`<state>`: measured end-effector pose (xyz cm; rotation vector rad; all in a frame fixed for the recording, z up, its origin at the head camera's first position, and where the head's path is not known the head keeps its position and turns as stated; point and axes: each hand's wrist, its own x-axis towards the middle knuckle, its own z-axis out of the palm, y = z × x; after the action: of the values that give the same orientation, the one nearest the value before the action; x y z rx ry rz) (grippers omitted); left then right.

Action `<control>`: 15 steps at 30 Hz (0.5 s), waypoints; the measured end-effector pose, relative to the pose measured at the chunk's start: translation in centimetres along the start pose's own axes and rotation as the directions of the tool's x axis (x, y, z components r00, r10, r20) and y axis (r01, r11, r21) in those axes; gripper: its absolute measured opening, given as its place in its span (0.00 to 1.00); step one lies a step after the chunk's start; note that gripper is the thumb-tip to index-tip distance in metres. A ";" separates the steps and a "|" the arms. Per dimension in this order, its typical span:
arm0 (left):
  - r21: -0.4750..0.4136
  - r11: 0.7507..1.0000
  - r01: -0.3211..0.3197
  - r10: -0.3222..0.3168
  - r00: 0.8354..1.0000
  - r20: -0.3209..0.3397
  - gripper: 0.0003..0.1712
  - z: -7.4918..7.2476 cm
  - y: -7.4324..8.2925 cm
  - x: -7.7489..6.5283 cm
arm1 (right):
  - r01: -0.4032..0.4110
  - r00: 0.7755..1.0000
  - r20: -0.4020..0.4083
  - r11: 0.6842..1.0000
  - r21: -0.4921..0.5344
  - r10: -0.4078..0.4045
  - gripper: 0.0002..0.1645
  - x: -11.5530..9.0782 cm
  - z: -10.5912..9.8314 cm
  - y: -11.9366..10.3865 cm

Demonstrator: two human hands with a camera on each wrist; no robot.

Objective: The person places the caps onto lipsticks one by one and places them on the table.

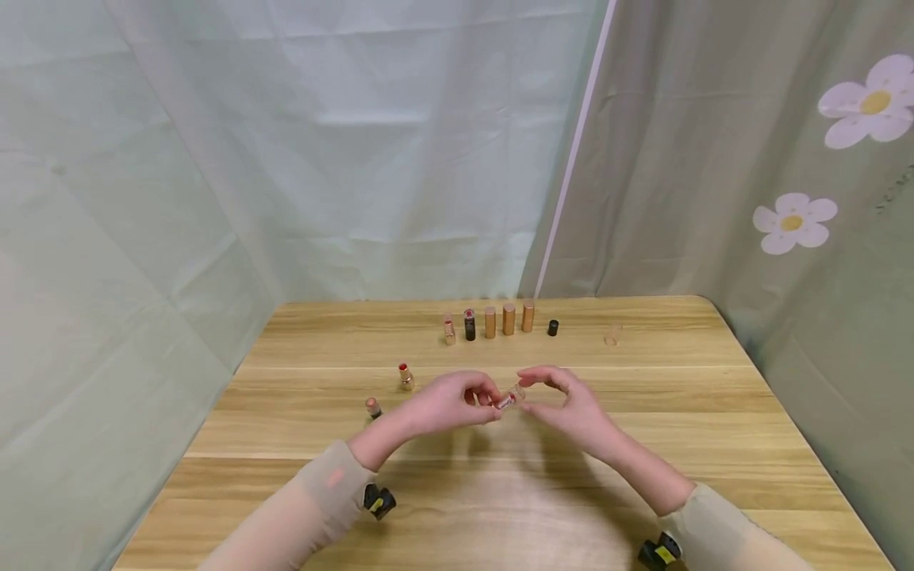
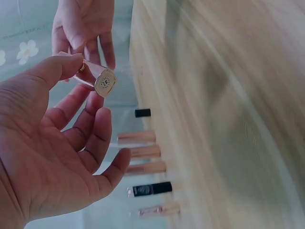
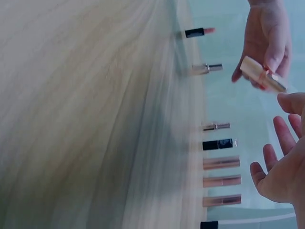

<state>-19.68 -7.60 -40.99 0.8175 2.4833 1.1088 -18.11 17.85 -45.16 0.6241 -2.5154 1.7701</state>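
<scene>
Over the middle of the table, my left hand (image 1: 460,400) pinches a lipstick (image 1: 508,400) between thumb and fingers. The lipstick is tilted, its clear end pointing toward my right hand (image 1: 574,408). In the left wrist view the gold tube's base (image 2: 105,83) faces the camera. My right thumb and forefinger are spread on either side of the clear end; in the right wrist view the right thumb (image 3: 291,102) lies close to the tube's tip. Whether it touches is hard to tell. The other right fingers are loosely extended.
Uncapped on the left stand a red lipstick (image 1: 405,377) and a nude lipstick (image 1: 374,408). At the back are a clear-topped lipstick (image 1: 449,330), a black tube (image 1: 470,325), three rose-gold tubes (image 1: 508,320), a black cap (image 1: 553,327) and a clear cap (image 1: 612,337). Curtains (image 1: 428,159) hang behind.
</scene>
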 end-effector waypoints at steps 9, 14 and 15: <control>0.011 0.996 0.093 -0.091 0.987 -0.136 0.10 -3.3 -0.7 -1.7 | -0.036 0.999 -0.016 0.997 -0.071 0.035 0.21 -0.1 -2.2 1.0; 0.005 0.995 0.099 -0.096 0.974 -0.204 0.12 -5.3 -1.3 -2.6 | -0.018 0.999 -0.037 0.983 -0.180 0.012 0.19 -0.3 -3.6 1.8; 0.004 0.995 0.099 -0.096 0.972 -0.215 0.12 -5.7 -1.4 -2.7 | -0.011 0.999 -0.043 0.978 -0.208 0.002 0.19 -0.3 -3.9 2.0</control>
<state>-20.77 -13.33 -38.23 0.5991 2.6777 1.2023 -19.36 22.02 -45.61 0.5617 -2.6281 1.4770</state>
